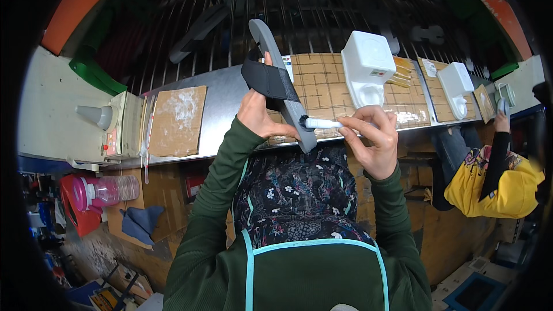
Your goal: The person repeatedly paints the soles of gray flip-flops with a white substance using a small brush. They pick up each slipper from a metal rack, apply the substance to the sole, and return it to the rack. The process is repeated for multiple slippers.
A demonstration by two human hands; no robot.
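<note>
Dark metal bars (230, 40) run in a row beyond the far edge of our desk (222, 89), with several grey footwear pieces among them, too dim to count. Along the metal desk we count at least three cardboard sheets: one smeared with white (178, 121) towards the left end, one large sheet marked with a dark grid (322, 83) in the middle, and one smaller sheet (443, 114) towards the right end.

Two white containers stand on the desk, one (368, 55) on the grid-marked sheet and one (457, 83) on the smaller sheet. Several yellow strips (403, 72) lie just right of the first.

We hold one sandal (280, 75), grey-soled with one black strap (265, 79), tilted over the near edge of the desk at mid-length. Our left hand (258, 112) grips it, fingers passing behind the strap and thumb near the sole's lower end. Our right hand (371, 138) pinches one white-handled brush (322, 123), its black bristles touching the sole near that same end.

Below the desk's near left corner we see one pink-lidded jug (118, 190) and one grey-blue cloth (141, 222). One co-worker in a yellow top (498, 184) is at the near right corner.
</note>
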